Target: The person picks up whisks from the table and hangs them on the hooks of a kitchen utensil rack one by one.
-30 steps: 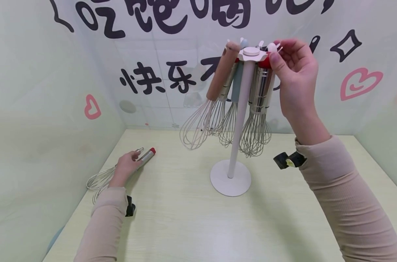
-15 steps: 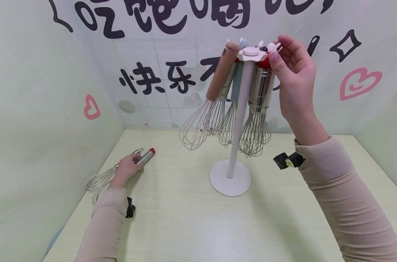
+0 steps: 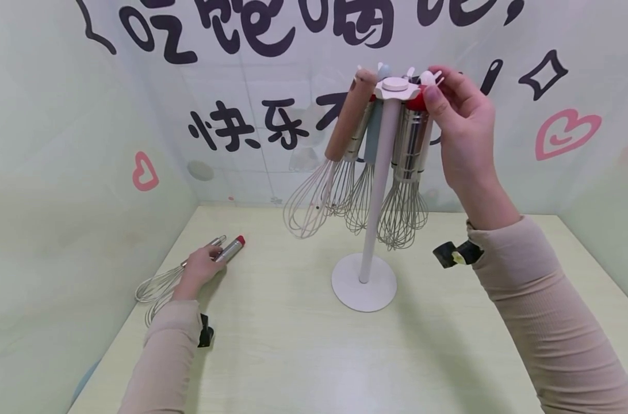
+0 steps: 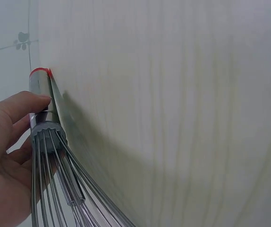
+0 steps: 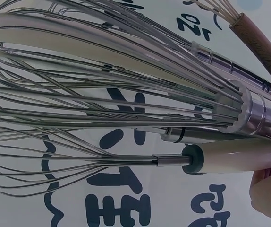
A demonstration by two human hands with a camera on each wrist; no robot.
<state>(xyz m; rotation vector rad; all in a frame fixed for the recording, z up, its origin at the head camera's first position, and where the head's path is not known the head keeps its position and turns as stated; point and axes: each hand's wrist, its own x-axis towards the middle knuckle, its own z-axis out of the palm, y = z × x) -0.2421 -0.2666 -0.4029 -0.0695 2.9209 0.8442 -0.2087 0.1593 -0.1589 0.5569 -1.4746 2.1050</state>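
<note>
In the head view, my left hand (image 3: 201,265) is low at the left, gripping the steel handle of a whisk (image 3: 232,248) with a red end. The left wrist view has the thumb across that handle (image 4: 42,85), just above the wires. A second steel whisk (image 3: 159,283) lies alongside on the table. My right hand (image 3: 466,123) is up at the top of a white stand (image 3: 378,184), thumb and fingers pinching the upper end of a white-handled whisk (image 5: 239,155). Right beside it hangs a steel whisk (image 3: 411,144) with a red top.
Also hanging from the stand are a brown-handled whisk (image 3: 349,121) and a blue-handled whisk (image 3: 373,132). The stand's round base (image 3: 364,296) rests mid-table on the pale wooden table (image 3: 293,356). A printed back wall (image 3: 252,190) and side walls enclose the table.
The left hand's fingers have settled lower on the whisk handle. The right hand's raised fingers have drawn in slightly behind the whisk top. The stand has stayed in place.
</note>
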